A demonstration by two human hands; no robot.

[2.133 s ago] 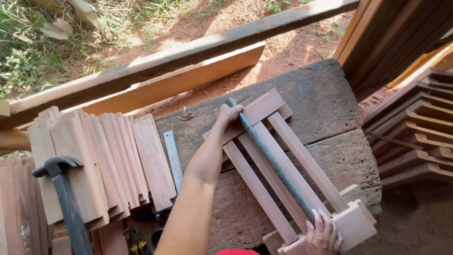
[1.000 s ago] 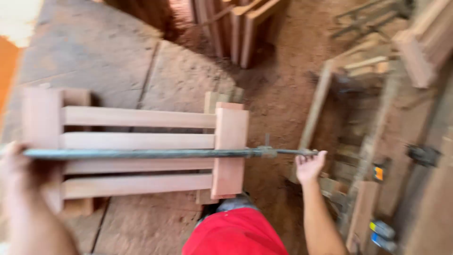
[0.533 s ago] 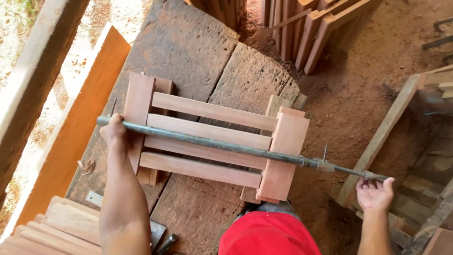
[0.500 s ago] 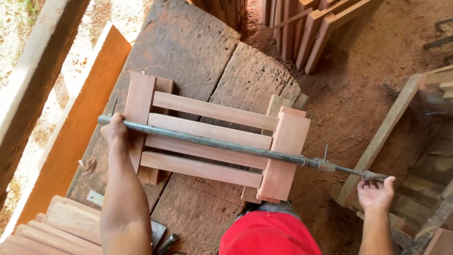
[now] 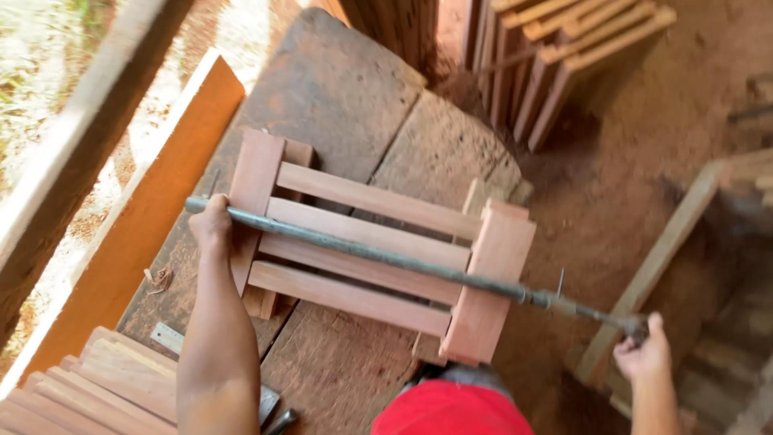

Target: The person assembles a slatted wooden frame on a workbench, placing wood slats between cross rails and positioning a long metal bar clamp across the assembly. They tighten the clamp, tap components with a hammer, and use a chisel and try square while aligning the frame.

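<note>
A slatted wooden frame [image 5: 366, 250] of three reddish slats between two end boards lies flat on a rough workbench [image 5: 338, 89]. A long grey metal bar clamp [image 5: 403, 262] runs across the frame from end to end. My left hand [image 5: 212, 227] grips the bar's left end against the frame's left end board. My right hand [image 5: 642, 352] holds the clamp's handle end, which sticks out past the bench's right edge over the dirt floor.
A stack of short wooden slats [image 5: 88, 391] sits at the bench's near left, with a metal ruler [image 5: 173, 338] beside it. An orange plank [image 5: 137, 225] borders the bench's left side. More slatted frames [image 5: 564, 56] lean at the top right.
The view has shifted slightly closer. My hands keep the same hold on the clamp, and the frame has stayed in place on the bench.
</note>
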